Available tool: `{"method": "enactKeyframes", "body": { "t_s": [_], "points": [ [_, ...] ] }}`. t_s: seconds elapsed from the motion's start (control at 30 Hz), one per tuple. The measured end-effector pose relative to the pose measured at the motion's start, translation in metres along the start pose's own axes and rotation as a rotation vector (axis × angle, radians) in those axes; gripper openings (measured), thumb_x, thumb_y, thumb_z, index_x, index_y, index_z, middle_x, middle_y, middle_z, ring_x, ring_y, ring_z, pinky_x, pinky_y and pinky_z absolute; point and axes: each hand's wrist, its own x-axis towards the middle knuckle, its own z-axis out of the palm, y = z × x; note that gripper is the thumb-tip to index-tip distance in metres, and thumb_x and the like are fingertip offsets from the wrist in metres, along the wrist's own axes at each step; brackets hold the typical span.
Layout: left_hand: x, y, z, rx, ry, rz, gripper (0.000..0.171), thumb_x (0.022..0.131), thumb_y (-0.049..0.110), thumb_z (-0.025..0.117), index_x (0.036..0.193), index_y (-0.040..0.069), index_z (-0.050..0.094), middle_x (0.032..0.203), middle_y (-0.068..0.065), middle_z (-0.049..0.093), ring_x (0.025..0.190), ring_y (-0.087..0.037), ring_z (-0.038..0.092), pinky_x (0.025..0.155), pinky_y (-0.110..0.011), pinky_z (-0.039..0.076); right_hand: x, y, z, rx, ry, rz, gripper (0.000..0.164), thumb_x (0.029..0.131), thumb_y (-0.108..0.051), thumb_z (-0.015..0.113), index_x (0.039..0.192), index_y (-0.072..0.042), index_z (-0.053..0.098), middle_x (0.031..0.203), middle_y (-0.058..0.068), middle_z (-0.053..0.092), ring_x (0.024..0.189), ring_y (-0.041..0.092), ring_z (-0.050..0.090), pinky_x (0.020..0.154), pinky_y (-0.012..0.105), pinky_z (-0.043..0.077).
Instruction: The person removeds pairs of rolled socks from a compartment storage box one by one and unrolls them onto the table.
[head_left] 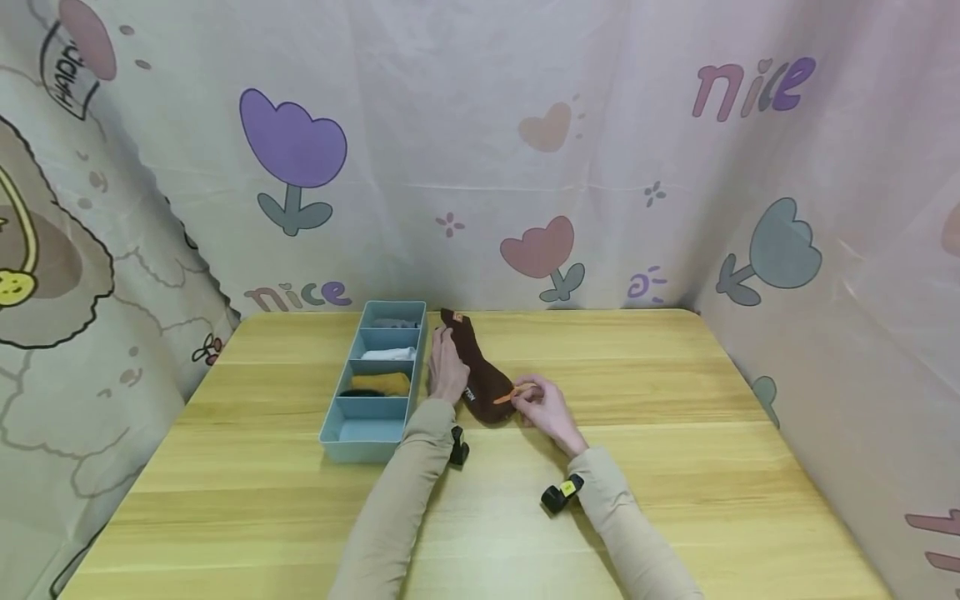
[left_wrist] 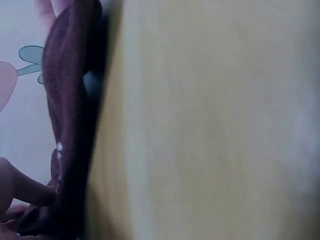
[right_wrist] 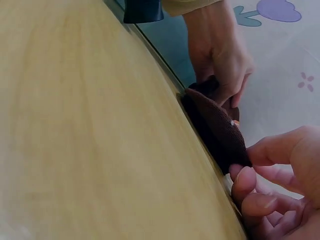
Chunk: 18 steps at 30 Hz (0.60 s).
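Note:
A dark brown sock [head_left: 486,385] with white lettering and an orange stripe lies stretched out on the table, slanting from upper left to lower right. My left hand [head_left: 448,372] holds it by the upper left part, between the box and the sock; the left wrist view shows the thumb and fingers on the brown cloth [left_wrist: 70,105]. At the wide lower right end, my right hand [head_left: 546,410] pinches the sock's edge. Close up in the right wrist view, thumb and fingertips grip the corner of the sock [right_wrist: 217,117].
Just left of the left hand stands a blue-grey divided box [head_left: 327,429]. Its compartments hold grey cloth [head_left: 395,324], white cloth [head_left: 388,354] and mustard-yellow cloth [head_left: 384,383] beside something black. A printed curtain [head_left: 420,150] hangs behind the wooden table [head_left: 645,367].

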Motion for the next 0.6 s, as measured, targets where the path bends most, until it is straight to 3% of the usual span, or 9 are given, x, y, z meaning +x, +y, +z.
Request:
{"method": "enactKeyframes", "body": {
  "t_s": [0.13,0.27,0.47,0.6],
  "points": [
    [0.001,0.002,-0.002,-0.079,0.001,0.007,0.065,0.081,-0.018,0.061,0.143,-0.005,0.047,0.154,-0.020,0.041,0.122,-0.043,0.057,0.096,-0.054,0.053,0.000,-0.003,0.001,-0.034,0.009,0.000,0.036,0.091,0.001,0.065,0.127,0.000,0.064,0.081,0.015,0.066,0.051,0.010,0.053,0.047,0.020,0.046],
    [0.003,0.004,-0.003,-0.128,0.009,0.003,0.062,0.083,-0.016,0.060,0.142,-0.003,0.049,0.153,-0.020,0.043,0.135,-0.041,0.049,0.104,-0.056,0.048,0.003,-0.008,0.001,-0.090,0.002,-0.005,0.028,0.092,-0.007,0.068,0.119,0.001,0.069,0.071,0.001,0.061,0.049,0.008,0.051,0.045,0.020,0.042],
    [0.004,0.007,-0.006,-0.219,0.009,-0.006,0.057,0.085,-0.012,0.061,0.140,-0.006,0.051,0.150,-0.024,0.046,0.140,-0.041,0.044,0.117,-0.053,0.038,0.008,-0.012,0.004,-0.156,0.033,-0.048,0.014,0.087,-0.006,0.072,0.099,0.002,0.073,0.069,-0.001,0.057,0.054,0.008,0.051,0.051,0.020,0.041],
    [0.004,0.011,-0.011,-0.277,-0.021,-0.077,0.056,0.087,-0.009,0.059,0.142,-0.006,0.049,0.149,-0.027,0.047,0.141,-0.042,0.042,0.120,-0.052,0.034,0.009,-0.013,0.008,-0.146,0.075,-0.061,0.010,0.088,-0.005,0.069,0.093,0.003,0.071,0.077,0.001,0.061,0.067,0.006,0.053,0.062,0.018,0.044]
  ]
}}
